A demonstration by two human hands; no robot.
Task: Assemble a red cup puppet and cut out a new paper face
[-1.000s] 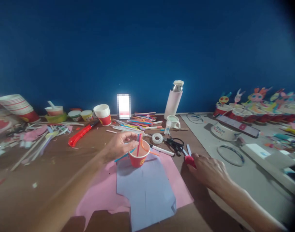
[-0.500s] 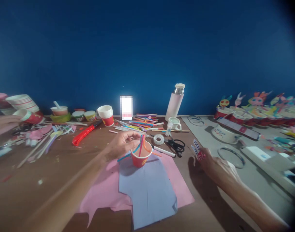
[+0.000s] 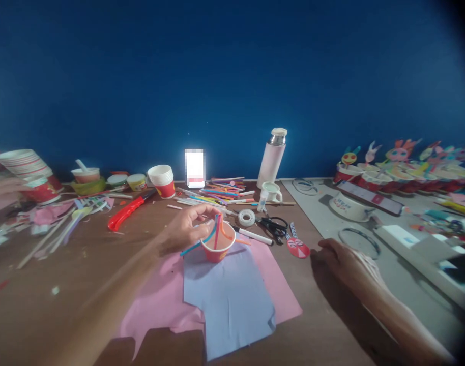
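Observation:
My left hand (image 3: 189, 226) is curled at the far left rim of a small red paper cup (image 3: 217, 252), thumb and fingers closed on its edge. The cup stands on blue paper (image 3: 230, 300) over pink paper (image 3: 284, 295). Blue, magenta and orange strips (image 3: 218, 226) rise from inside it, and its inside looks pinkish orange. To the right, my right hand (image 3: 343, 262) hovers low over the table, fingers loosely bent and nothing seen in them. Just left of its fingertips lies a red paper rabbit face (image 3: 298, 247) with patterned ears.
Black scissors (image 3: 275, 226), a tape roll (image 3: 246, 217) and a marker (image 3: 253, 235) lie behind the cup. Farther back are coloured sticks (image 3: 221, 194), a mug (image 3: 271, 192) and a pink flask (image 3: 271, 160). A red-handled cutter (image 3: 125, 213) lies left. Another person's hand (image 3: 3, 190) touches cups there.
My right hand has let go of the paper rabbit face, which now lies flat beside the scissors, and has drawn away to the right. My left hand stays at the cup.

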